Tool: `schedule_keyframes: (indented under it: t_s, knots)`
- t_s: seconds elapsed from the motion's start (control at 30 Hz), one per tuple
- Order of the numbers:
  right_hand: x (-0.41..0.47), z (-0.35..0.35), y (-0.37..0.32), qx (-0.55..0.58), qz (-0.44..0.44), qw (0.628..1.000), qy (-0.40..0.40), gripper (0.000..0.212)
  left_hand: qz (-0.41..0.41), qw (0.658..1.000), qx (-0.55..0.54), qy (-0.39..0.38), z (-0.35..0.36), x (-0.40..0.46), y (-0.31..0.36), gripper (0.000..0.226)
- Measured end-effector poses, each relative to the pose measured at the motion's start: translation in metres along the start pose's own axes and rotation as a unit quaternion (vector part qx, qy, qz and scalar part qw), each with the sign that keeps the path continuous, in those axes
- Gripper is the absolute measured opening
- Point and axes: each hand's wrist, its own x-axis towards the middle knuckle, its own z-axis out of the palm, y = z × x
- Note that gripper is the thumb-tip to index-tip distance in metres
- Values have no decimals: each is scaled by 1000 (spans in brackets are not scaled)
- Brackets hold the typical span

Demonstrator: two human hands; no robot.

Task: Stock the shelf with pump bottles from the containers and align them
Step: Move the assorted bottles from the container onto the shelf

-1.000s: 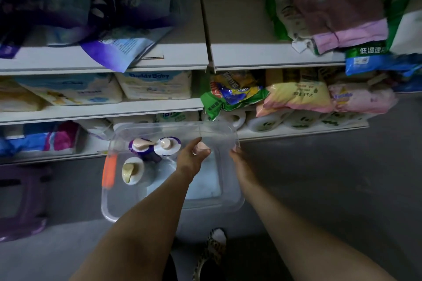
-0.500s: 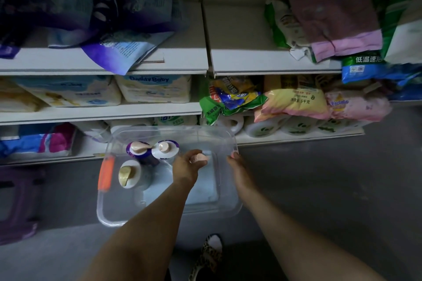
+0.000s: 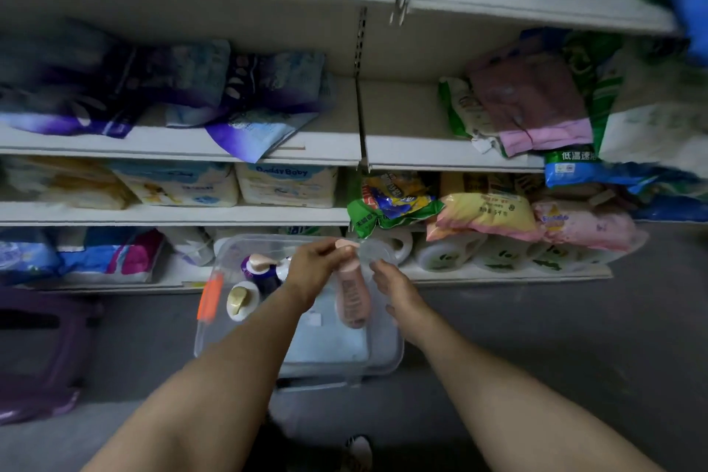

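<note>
The left hand (image 3: 320,267) grips a pink pump bottle (image 3: 351,299) by its neck, fingers curled round the top just under the pink pump head, so the bottle hangs above the clear plastic container (image 3: 387,356). The bottle's body slants down and toward the person, with a label on its side too blurred to read. The right hand (image 3: 398,291) is just beside the bottle on its right, fingers loosely bent and close to the bottle's side; whether they actually touch it cannot be told, and the hand holds nothing.

The container sits on the grey floor (image 3: 536,337) in front of the lowest shelf (image 3: 498,272). In its far left corner stand 3 more pump bottles: a purple one with a beige pump (image 3: 260,268), a white one with a yellowish pump (image 3: 239,301), and a third (image 3: 282,269) mostly hidden behind the left wrist. An orange latch (image 3: 210,297) is on the container's left rim, and a pale blue sheet (image 3: 325,337) lies in its bottom.

The middle shelf (image 3: 413,149) has a bare stretch just right of the upright post, with green and pink bags (image 3: 528,107) further right. Purple packs (image 3: 153,88) lie on the shelf to the left. A purple stool (image 3: 38,349) stands on the floor at far left.
</note>
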Motion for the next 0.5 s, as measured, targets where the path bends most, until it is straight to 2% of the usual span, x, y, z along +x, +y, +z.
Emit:
schedule_keyframes:
  t_s: [0.07, 0.2, 0.33, 0.5]
  knots:
    - [-15, 2, -18, -3, -23, 999, -23, 37, 26, 999, -27, 8, -1, -9, 33, 13]
    - [-39, 7, -60, 0, -101, 994, -40, 40, 99, 995, -10, 11, -4, -28, 97, 18]
    - [-69, 17, -107, 17, -146, 987, -65, 31, 176, 984, -16, 35, -11, -48, 159, 14]
    - [-99, 28, -160, 95, -142, 976, -137, 43, 253, 965, -43, 55, -22, -77, 232, 16]
